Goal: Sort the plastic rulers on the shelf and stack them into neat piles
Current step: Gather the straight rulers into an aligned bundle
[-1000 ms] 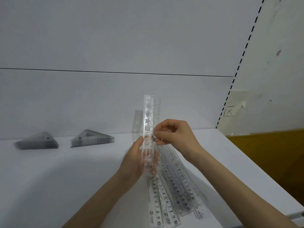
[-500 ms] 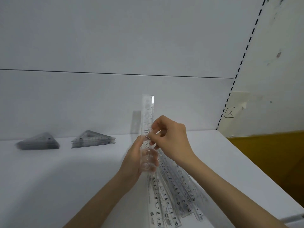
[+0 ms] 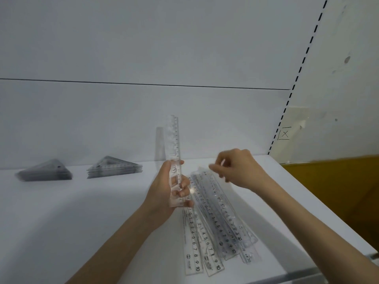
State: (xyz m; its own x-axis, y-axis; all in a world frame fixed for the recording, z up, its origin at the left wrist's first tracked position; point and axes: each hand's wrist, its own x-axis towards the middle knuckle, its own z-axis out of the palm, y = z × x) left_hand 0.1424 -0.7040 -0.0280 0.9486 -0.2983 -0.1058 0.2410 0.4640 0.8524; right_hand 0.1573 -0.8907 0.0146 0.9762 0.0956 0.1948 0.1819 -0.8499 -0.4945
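My left hand [image 3: 164, 191] grips a small bundle of clear straight rulers [image 3: 174, 140] by its lower end and holds it upright above the white shelf [image 3: 61, 222]. To the right, my right hand [image 3: 235, 167] hovers over the far end of a loose fan of clear straight rulers [image 3: 215, 222] that lies on the shelf. Its fingers are curled with thumb and forefinger close together, and nothing shows between them. Two piles of clear triangular set squares rest at the back left, one [image 3: 44, 171] further left than the other [image 3: 114, 168].
The shelf's white back panel [image 3: 143, 48] rises right behind the rulers. A black slotted upright [image 3: 295, 83] marks the right end. Beyond the shelf's right edge lies a yellow-brown surface [image 3: 338, 191]. A paper label with an X [image 3: 285, 133] hangs on the right wall.
My right hand has let go of the upright bundle and moved right and down over the loose rulers. The left hand still holds the bundle upright.
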